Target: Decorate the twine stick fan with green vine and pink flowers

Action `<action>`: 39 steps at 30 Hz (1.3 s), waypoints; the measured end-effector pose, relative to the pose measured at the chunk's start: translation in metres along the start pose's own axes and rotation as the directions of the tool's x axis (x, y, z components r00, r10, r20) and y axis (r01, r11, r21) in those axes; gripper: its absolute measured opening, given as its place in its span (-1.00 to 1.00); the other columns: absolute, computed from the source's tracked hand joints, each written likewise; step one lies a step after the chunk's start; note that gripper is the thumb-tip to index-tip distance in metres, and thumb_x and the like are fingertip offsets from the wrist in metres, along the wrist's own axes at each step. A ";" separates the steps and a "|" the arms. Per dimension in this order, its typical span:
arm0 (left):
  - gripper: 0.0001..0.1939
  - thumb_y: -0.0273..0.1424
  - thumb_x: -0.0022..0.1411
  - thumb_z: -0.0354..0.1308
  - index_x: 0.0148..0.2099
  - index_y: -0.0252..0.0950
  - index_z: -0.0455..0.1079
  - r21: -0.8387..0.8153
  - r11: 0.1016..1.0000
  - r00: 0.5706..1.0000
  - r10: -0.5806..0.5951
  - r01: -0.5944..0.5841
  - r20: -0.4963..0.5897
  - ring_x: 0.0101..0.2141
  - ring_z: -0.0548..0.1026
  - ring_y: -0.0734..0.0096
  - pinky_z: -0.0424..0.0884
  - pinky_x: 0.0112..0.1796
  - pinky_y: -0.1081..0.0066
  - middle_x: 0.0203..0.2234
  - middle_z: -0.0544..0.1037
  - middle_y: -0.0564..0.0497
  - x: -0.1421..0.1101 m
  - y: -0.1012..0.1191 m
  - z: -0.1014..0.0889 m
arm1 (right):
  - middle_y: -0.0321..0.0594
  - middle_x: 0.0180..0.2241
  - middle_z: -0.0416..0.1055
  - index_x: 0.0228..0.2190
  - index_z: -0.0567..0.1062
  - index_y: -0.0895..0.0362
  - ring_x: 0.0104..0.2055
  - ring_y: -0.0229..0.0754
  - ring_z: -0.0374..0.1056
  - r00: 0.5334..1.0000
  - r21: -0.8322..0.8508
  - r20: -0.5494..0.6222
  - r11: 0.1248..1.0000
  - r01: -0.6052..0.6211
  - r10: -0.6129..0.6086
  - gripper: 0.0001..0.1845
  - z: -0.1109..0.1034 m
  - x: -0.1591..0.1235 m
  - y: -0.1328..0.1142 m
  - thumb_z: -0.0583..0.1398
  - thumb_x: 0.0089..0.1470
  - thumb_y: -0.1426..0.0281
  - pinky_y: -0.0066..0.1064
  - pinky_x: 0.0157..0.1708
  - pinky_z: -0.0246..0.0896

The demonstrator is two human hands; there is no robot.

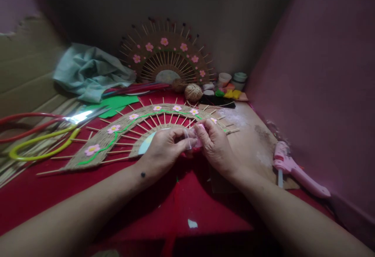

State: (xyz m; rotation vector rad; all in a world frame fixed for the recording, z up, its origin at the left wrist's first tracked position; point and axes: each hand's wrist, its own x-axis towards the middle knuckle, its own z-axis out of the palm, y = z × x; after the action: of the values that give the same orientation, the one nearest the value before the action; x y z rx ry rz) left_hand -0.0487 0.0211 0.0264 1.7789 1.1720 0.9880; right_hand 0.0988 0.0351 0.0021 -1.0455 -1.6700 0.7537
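My left hand (164, 145) and my right hand (218, 147) meet over the near edge of a half-round, fan-shaped piece (107, 144) of woven twine on thin sticks. Both are closed in a pinch on a small pink piece in clear plastic wrap (200, 130), which looks like soft clay. My fingers cover much of it. Pink flowers with yellow centres, such as this flower (92, 150), and a wavy green strip lie along the woven band. My wrists hang above the red tablecloth (202, 206).
Scissors with red and yellow handles (43, 145) lie at left, over pale sticks. A finished-looking brown fan (164, 50) leans at the back, behind a twine ball (193, 92). At right, a pink glue gun (293, 167) rests by a cardboard sheet (249, 143) and the wall.
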 end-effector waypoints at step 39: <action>-0.71 -0.25 0.12 0.18 -0.55 -0.33 0.41 -0.039 0.999 0.993 -0.006 0.011 0.120 -0.63 0.32 0.55 0.23 -0.62 0.55 -0.65 0.38 0.08 -0.003 0.003 0.002 | -0.37 -0.55 0.25 -0.51 0.30 0.08 -0.48 -0.28 0.18 0.998 -0.108 -0.064 0.994 0.007 -0.014 -0.76 0.002 -0.001 -0.006 0.05 0.20 0.32 -0.43 -0.43 0.07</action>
State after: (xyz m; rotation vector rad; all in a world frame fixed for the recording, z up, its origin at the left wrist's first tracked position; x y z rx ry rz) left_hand -0.0470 0.0172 0.0275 1.7749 1.0768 0.8809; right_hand 0.0957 0.0317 0.0061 -1.1242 -1.6746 0.6224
